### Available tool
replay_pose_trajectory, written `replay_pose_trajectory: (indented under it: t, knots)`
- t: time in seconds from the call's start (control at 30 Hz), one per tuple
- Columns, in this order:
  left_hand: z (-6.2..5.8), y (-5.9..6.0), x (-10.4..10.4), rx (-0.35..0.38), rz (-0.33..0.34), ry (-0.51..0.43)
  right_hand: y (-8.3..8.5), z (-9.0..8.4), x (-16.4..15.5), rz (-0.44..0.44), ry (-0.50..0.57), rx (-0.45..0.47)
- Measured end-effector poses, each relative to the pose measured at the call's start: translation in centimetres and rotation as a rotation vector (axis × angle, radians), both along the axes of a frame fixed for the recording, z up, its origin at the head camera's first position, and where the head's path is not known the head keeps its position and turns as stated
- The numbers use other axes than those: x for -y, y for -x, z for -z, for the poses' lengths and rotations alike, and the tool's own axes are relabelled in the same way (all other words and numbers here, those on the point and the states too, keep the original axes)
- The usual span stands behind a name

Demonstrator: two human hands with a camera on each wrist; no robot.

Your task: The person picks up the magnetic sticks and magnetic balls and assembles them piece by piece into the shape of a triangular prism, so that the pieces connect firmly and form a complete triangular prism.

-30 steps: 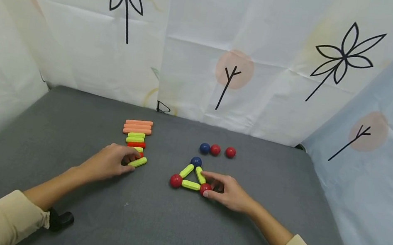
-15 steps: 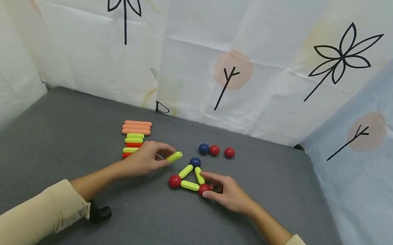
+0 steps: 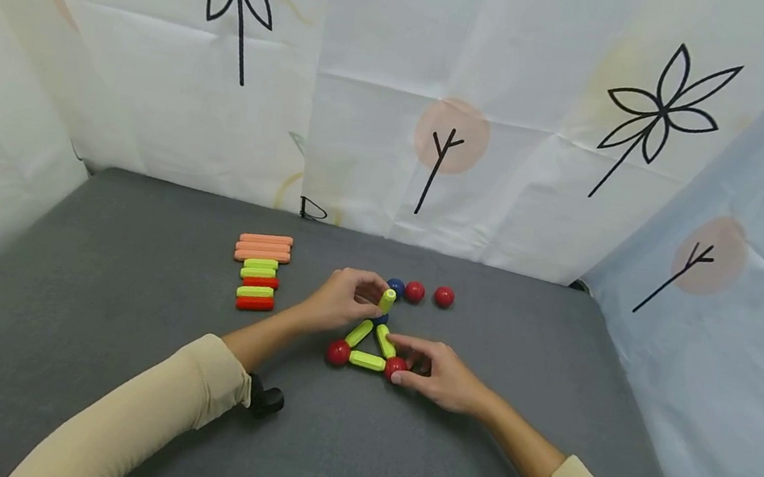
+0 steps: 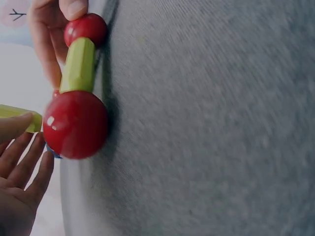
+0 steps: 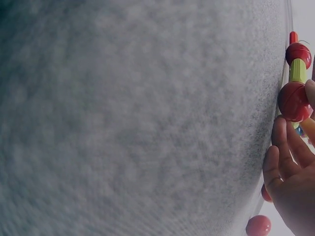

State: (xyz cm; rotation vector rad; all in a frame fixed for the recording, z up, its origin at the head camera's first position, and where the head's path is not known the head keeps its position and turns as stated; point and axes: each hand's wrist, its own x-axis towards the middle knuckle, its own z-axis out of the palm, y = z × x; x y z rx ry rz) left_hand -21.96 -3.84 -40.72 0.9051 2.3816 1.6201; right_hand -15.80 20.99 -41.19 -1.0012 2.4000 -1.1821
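A triangle of yellow-green rods and balls lies flat on the table. A blue ball (image 3: 381, 320) forms its far corner, a red ball (image 3: 338, 352) the left and another red ball the right (image 3: 395, 368). My left hand (image 3: 341, 300) pinches a loose yellow-green rod (image 3: 388, 300), tilted up over the blue ball; whether they touch cannot be told. With its thumb and fingers my right hand (image 3: 445, 375) holds the right red ball, the index finger reaching along the right-side rod (image 3: 385, 342). In the left wrist view, the bottom rod (image 4: 78, 64) joins the two red balls.
Left of the triangle lies a column of short yellow-green and red rods (image 3: 255, 303), with longer orange rods (image 3: 264, 248) beyond. Behind it sit a loose blue ball (image 3: 394, 284) and red balls (image 3: 443, 297). A printed white curtain (image 3: 364, 106) borders the grey table (image 3: 124, 300).
My left hand has lifted a yellow-green rod from the near end of the column and carried it right, to above the triangle's blue ball. The right hand stays on the red ball.
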Motion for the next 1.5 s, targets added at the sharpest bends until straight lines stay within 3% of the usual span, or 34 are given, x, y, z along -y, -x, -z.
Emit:
replay_pose_trajectory:
  t: [0.2,0.33,0.67,0.83,0.97,1.17,1.5]
  knots:
    - [0.3,0.1,0.6,-0.003,-0.002,0.021,0.0,0.1,0.1,-0.005,0.002,-0.001]
    - [0.0,-0.2,2.1,-0.01,-0.028,0.04,0.1,0.1,0.0,-0.002,-0.005,0.001]
    - [-0.5,-1.2,10.2,-0.11,-0.184,0.109,-0.1,-0.1,0.1,0.005,-0.014,-0.004]
    - [0.1,-1.7,14.3,-0.119,-0.259,0.189,-0.2,0.0,0.1,0.003,-0.003,-0.004]
    - [0.7,-2.2,16.3,-0.112,-0.272,0.255,-0.1,0.1,0.0,0.005,0.002,-0.004]
    - [0.8,-2.9,17.0,-0.188,-0.247,0.334,-0.1,0.0,0.0,0.007,-0.014,-0.006]
    - [0.6,-3.9,16.0,-0.247,-0.215,0.425,0.0,0.1,0.1,0.011,-0.024,-0.005]
